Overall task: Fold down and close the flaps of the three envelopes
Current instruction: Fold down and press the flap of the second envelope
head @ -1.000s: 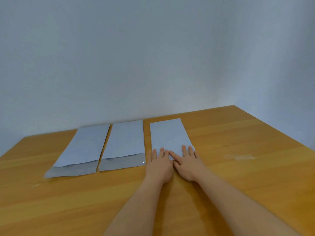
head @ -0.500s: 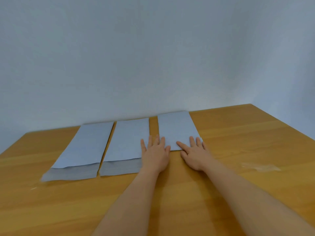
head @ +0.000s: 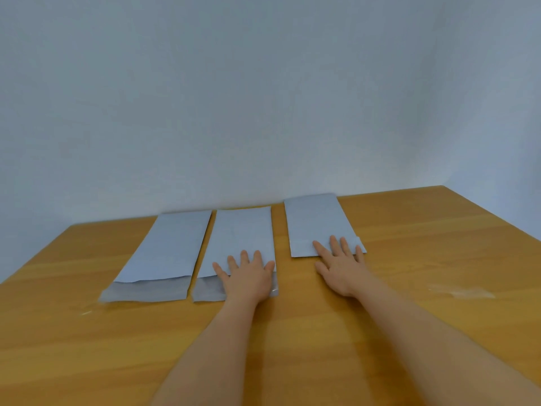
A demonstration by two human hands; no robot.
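Three pale blue-grey envelopes lie side by side on the wooden table (head: 439,247). The right envelope (head: 314,218) has its flap folded down flat, and my right hand (head: 339,265) rests on its near edge with straight, spread fingers. The middle envelope (head: 241,238) has its darker flap lying open toward me; my left hand (head: 248,276) lies flat over the flap's right part, fingers straight and reaching onto the body. The left envelope (head: 172,247) also has its grey flap open toward me, untouched.
A strip of clear film (head: 462,291) lies on the table to the right of my right arm. A small clear scrap (head: 85,312) sits near the left envelope's flap. A plain wall stands right behind the table's far edge.
My left hand has slid left off the right envelope onto the middle envelope's open flap. My right hand has stayed on the right envelope's near edge.
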